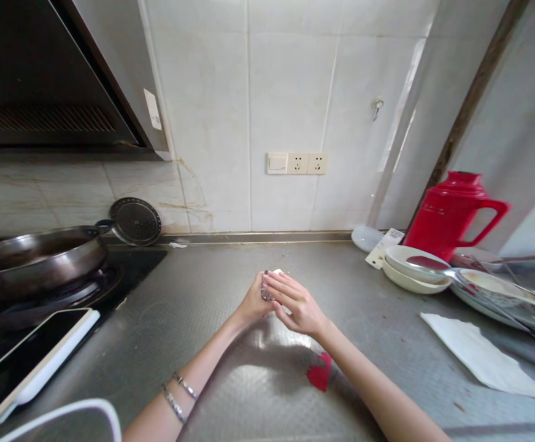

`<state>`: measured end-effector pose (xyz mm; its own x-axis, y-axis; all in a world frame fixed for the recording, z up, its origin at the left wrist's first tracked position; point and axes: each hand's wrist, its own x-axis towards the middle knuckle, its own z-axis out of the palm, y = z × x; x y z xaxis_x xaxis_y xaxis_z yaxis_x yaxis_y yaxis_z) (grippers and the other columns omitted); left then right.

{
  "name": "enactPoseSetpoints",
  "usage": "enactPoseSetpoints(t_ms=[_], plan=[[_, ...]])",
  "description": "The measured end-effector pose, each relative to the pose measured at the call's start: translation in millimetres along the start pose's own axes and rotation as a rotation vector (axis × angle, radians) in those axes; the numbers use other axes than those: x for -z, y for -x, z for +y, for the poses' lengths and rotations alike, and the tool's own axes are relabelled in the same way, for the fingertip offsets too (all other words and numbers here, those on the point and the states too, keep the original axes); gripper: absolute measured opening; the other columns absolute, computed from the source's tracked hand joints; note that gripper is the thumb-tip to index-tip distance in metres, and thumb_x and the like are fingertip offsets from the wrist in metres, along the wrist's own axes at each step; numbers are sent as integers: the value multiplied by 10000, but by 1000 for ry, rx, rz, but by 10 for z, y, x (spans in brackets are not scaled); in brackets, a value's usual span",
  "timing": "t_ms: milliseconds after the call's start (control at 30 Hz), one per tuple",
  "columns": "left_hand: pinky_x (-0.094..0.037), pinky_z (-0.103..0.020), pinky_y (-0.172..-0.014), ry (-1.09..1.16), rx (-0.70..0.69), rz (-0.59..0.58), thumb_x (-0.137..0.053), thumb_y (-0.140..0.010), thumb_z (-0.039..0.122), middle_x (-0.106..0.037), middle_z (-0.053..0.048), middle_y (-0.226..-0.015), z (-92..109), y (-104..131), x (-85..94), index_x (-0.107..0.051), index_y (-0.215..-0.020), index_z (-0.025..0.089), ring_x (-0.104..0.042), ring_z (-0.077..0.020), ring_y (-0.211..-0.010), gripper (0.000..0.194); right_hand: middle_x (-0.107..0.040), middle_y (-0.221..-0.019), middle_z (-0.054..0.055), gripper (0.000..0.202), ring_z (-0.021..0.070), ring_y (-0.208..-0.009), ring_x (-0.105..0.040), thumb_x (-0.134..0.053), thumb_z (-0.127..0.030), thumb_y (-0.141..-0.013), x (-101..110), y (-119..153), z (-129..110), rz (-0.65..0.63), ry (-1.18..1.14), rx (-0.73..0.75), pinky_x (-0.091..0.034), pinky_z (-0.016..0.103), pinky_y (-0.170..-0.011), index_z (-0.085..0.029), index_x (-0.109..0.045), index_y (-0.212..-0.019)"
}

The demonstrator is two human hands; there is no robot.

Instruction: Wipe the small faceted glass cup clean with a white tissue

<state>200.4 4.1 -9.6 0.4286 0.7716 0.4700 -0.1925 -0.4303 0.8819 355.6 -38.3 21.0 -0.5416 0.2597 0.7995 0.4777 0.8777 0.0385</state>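
Note:
My left hand [252, 302] and my right hand [299, 305] meet above the middle of the steel counter. Between them is a small dark, speckled thing [265, 287], mostly covered, whose kind I cannot make out. A bit of white [277, 271] shows just behind the right fingers. The left hand is closed around the speckled thing from the left, its fingers largely hidden. Across it from the right lie my right fingers, curved and pressed together. A torn red scrap [319, 372] lies on the counter beside my right forearm.
On the left, a steel pan [42, 255] sits on the black stove, with a phone [30, 359] and white cable in front. At right stand a red thermos jug [449, 215], stacked white bowls [412, 279], dishes with utensils, and a white paper sheet [483, 356].

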Motion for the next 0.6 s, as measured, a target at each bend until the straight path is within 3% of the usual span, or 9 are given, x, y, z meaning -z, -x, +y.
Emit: enactPoseSetpoints(t_ms=[67,133,233,300,367,467,533,600], plan=[[-468,-367,-920,-32,-49,-17,-804,-641,320,-578,-135,-1183,-4,6,-34,-473,-1138,173,-568,-255,-1105,615,-549,-1351,96,478,234,-1316,-441,-415,-166,-925,9,-10,6,-23,-21,-45,-383,512,-1091,-214,-417,-1400],[-484,-352,-893,-18,-41,-12,-788,-663,311,-566,-130,-1201,16,10,-55,-465,-1145,180,-577,-241,-1088,594,-543,-1359,82,454,227,-1319,-439,-391,-166,-939,25,-17,22,-30,-74,-109,-370,515,-1097,-233,-439,-1386],[-509,-243,-635,42,41,49,-787,-663,365,-613,-61,-1002,62,9,-44,-456,-1093,181,-626,-134,-755,573,-525,-1378,72,435,220,-1323,-434,-370,-184,-955,39,-15,39,16,-169,-210,-403,482,-1081,-249,-455,-1377],[-421,-181,-454,68,101,87,-785,-655,413,-592,11,-823,71,4,-18,-441,-1069,187,-521,-57,-516,584,-503,-1396,83,436,226,-1329,-425,-389,-198,-953,31,-9,37,46,-195,-238,-424,467,-1069,-237,-449,-1384],[-343,-161,-377,73,121,94,-789,-643,427,-576,36,-767,47,-1,3,-428,-1067,194,-434,-28,-430,604,-497,-1400,91,444,234,-1338,-411,-422,-197,-943,6,-2,28,51,-179,-197,-415,475,-1076,-226,-447,-1385],[-432,-186,-456,35,56,93,-808,-623,367,-628,-35,-915,-16,0,-9,-444,-1065,198,-553,-75,-556,597,-557,-1344,83,434,231,-1321,-434,-442,-179,-937,-35,-2,14,44,-130,-102,-379,501,-1098,-235,-472,-1366],[-522,-254,-650,5,-7,68,-808,-627,306,-619,-95,-1082,-40,6,-43,-457,-1100,198,-639,-159,-815,599,-578,-1321,79,415,228,-1305,-456,-429,-181,-945,-43,-9,12,32,-128,-95,-373,508,-1100,-241,-491,-1351],[-516,-323,-818,-2,-39,17,-799,-637,261,-573,-125,-1208,-32,16,-79,-447,-1156,196,-608,-219,-1030,631,-581,-1317,76,390,228,-1303,-460,-408,-194,-955,-30,-20,14,28,-174,-145,-380,507,-1094,-243,-523,-1325]])
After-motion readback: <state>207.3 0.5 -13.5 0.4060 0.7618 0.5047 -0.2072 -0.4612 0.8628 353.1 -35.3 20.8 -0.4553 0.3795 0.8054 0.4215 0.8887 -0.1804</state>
